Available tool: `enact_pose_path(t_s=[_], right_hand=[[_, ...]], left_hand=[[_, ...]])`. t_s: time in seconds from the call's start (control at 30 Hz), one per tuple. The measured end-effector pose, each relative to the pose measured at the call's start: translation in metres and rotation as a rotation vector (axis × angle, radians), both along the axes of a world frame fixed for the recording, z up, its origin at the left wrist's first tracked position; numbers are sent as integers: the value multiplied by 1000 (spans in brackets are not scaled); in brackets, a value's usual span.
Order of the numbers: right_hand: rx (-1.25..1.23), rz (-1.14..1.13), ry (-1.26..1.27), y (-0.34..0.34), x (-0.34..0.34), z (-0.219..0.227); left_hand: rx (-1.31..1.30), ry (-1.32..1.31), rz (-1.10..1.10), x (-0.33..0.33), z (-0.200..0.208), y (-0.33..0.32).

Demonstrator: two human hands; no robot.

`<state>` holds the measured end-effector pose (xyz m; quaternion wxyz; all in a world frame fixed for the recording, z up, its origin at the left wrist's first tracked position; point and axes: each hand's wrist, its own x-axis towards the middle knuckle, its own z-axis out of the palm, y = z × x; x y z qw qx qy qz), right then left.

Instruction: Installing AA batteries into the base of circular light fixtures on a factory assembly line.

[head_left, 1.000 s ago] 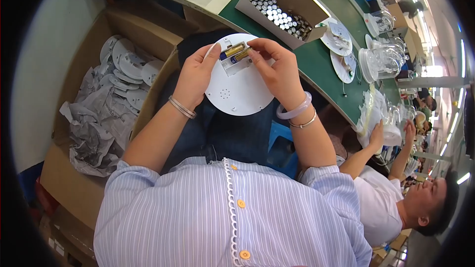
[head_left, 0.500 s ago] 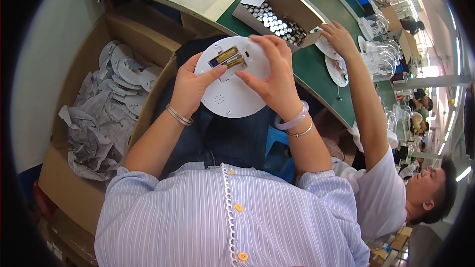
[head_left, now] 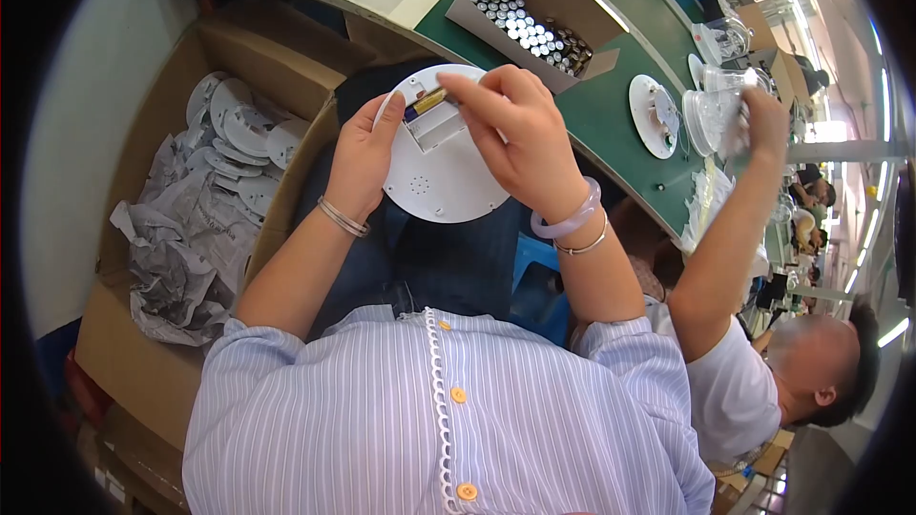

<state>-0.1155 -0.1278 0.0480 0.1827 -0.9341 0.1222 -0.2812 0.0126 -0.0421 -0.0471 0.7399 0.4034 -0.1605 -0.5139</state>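
My left hand grips the left edge of a white round plastic base, thumb on its face. The base is tilted above my lap and has an open battery compartment. One gold-and-dark battery lies in the upper slot; the lower slot is bare where it shows. My right hand bends over the compartment's right end, fingertips at the battery's end and the rim above. Its fingers are drawn together, and whether they pinch a battery is hidden.
On my left, a cardboard box holds several white discs and crumpled paper. An open carton of batteries stands on the green table. A co-worker's hand is beside clear domes, near another white base.
My right fingers have moved up across the compartment, and the lower battery no longer shows in its slot. The co-worker's hand has moved right, from the white bases to the clear domes.
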Motion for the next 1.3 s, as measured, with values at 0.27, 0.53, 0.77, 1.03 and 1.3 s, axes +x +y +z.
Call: enact_pose_path(t_s=[0.27,0.53,0.77,1.03,1.3], right_hand=[[-130,34,206,-13,-2,-15],[302,-288,178,-18,-3,-19],[856,-255,225,-26,4,-26],[584,-220,146,-29,16,-29],[-149,-582,162,-109,8,-27]], left_hand=[[17,-12,-58,-3,4,0],[18,3,-58,0,4,1],[49,-75,-17,-3,3,1],[25,-95,30,5,8,0],[50,47,61,11,0,-2]])
